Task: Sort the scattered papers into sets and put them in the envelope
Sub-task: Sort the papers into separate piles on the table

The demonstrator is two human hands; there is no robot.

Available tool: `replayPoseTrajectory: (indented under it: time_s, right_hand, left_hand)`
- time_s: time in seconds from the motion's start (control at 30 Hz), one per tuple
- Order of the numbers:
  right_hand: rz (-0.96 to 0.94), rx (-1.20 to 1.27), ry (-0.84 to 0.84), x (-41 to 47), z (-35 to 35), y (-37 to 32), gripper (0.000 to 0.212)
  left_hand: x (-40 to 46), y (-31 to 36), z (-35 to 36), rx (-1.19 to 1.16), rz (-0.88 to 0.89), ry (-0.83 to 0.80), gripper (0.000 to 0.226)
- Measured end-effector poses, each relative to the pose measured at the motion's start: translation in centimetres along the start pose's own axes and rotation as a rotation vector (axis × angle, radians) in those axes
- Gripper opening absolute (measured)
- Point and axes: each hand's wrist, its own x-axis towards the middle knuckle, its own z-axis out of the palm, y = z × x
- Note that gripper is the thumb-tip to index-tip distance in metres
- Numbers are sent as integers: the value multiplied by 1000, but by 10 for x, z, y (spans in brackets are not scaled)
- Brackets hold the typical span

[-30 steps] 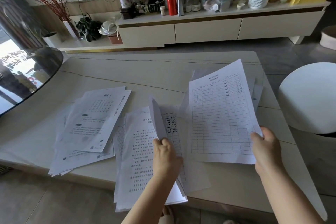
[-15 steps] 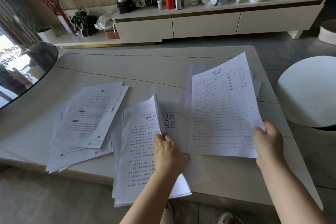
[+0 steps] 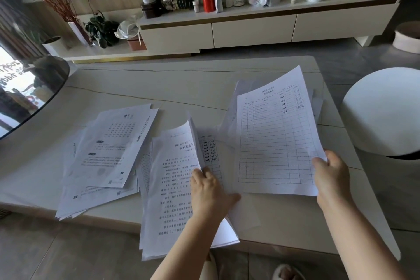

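Note:
Printed papers lie scattered on a pale stone table (image 3: 159, 79). My right hand (image 3: 331, 175) pinches the lower right corner of a ruled table sheet (image 3: 275, 141) and holds it raised over other sheets at the right. My left hand (image 3: 209, 193) grips the right edge of a text sheet (image 3: 172, 179) on the middle pile and lifts it, so its top curls up. Under it shows a sheet with a signed column (image 3: 210, 150). A third pile (image 3: 106, 154) lies fanned at the left. No envelope is visible.
The middle pile overhangs the table's front edge. A round glass tabletop (image 3: 29, 98) juts in at the left. A white round stool (image 3: 384, 111) stands to the right. A low cabinet (image 3: 250, 27) crowded with bottles and a basket runs along the back wall.
The lifted text sheet in my left hand has come down flatter, with more of its print showing. The ruled sheet in my right hand has shifted slightly right.

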Motion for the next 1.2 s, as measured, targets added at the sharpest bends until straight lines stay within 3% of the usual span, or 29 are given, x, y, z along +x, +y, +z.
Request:
replayPoseTrajectory:
  time_s: [0.2,0.57,0.77,0.97,1.2]
  right_hand:
    - [-11,-2,-16,-2,-3,1,22]
    - [-34,23,-77,-8,-1,-4,21]
    - [-57,0,-161,-11,2,-6,20]
    - [-115,-22,-279,-20,10,-10,22]
    - [-183,-219,-525,-64,67,-2,22]
  left_hand:
    - [-2,-5,-1,-65,-19,-17,96]
    - [-4,-22,-8,-175,14,-28,63]
    - [2,-22,-23,-199,19,76,13]
    - [6,-47,-69,-341,-80,167,14]
    - [-13,-69,-110,-364,-29,301,7]
